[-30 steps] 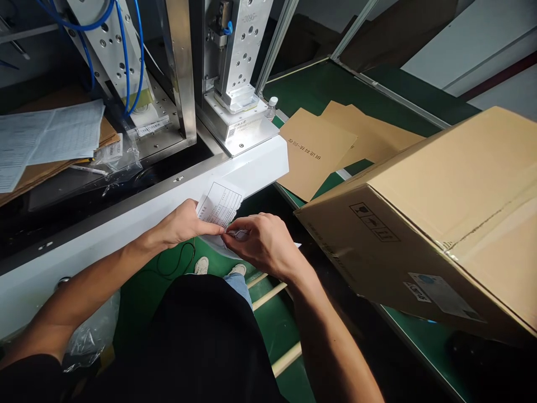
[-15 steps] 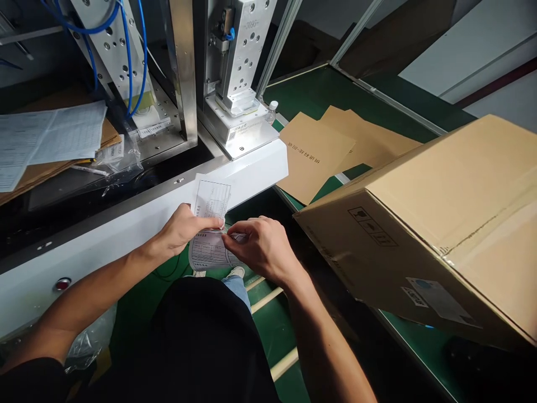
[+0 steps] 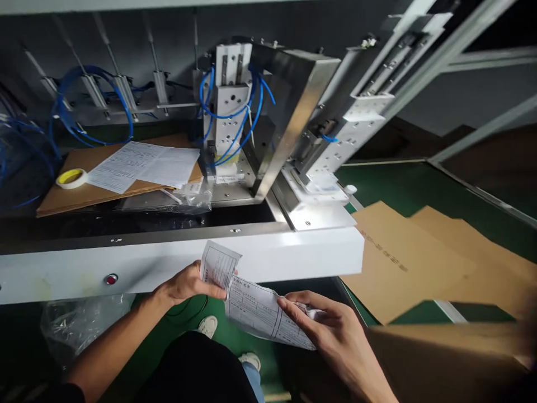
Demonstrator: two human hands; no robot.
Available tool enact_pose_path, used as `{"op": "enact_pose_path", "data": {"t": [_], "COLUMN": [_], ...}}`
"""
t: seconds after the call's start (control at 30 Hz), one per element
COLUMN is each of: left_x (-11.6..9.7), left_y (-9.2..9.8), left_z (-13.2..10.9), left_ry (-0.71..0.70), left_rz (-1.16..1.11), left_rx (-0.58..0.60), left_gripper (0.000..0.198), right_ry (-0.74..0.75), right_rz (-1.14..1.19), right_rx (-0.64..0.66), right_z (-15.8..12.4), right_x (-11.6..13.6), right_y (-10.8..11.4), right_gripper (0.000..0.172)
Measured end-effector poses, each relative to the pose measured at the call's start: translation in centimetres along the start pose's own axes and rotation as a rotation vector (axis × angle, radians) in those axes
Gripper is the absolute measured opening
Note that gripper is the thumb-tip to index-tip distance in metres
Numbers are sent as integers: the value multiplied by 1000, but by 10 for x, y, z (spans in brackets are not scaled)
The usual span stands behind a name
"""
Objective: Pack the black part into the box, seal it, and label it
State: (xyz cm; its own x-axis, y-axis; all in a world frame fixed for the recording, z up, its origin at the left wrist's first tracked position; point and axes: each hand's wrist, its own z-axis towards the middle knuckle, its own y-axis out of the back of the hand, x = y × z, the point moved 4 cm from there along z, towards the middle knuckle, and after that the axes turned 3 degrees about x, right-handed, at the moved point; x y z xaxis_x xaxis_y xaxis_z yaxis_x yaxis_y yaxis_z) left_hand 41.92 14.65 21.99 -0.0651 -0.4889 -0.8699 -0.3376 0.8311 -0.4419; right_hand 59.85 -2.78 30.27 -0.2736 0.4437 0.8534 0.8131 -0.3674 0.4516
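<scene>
My left hand (image 3: 184, 286) pinches a small white printed slip (image 3: 218, 261) between thumb and fingers, in front of the machine's white front panel. A wider printed form (image 3: 260, 313) stretches from beside my left thumb across to my right hand (image 3: 331, 327). The fingers of my right hand are closed on the right end of this form, where the paper is crumpled. Whether slip and form are still joined at my left thumb I cannot tell. Both papers are in the air above the green floor.
Printed sheets (image 3: 168, 166) and a tape roll (image 3: 70, 178) lie on flat cardboard (image 3: 54, 196) inside the machine. Brown cardboard sheets (image 3: 403, 263) lie on the green surface at right. A blurred carton (image 3: 440, 347) stands close by my right arm. A clear plastic bag (image 3: 75, 324) hangs below the panel.
The view has turned left, bringing the tape roll into sight. My right hand has moved away from my left, and the form now spreads out between them.
</scene>
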Motion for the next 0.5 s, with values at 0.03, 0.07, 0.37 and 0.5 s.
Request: {"op": "enact_pose_path", "data": {"t": [0.03,0.07,0.37,0.5], "left_x": [-1,-3,-137,-188], "left_y": [1,3,146,202], "left_z": [-3,-5,-37,-45], "left_ry": [-27,-64,-664,-735], "left_rz": [-10,-12,-96,-75], "left_rx": [21,12,-1153,-1358], "left_gripper": [49,45,45,39], "right_ry": [16,36,62,-69], "right_rz": [7,12,117,118], "right_rx": [1,-13,-427,-328], "right_z": [8,16,39,30], "right_x": [6,12,21,-25], "right_y": [-3,-7,-4,-5], "right_gripper": [53,53,75,71]}}
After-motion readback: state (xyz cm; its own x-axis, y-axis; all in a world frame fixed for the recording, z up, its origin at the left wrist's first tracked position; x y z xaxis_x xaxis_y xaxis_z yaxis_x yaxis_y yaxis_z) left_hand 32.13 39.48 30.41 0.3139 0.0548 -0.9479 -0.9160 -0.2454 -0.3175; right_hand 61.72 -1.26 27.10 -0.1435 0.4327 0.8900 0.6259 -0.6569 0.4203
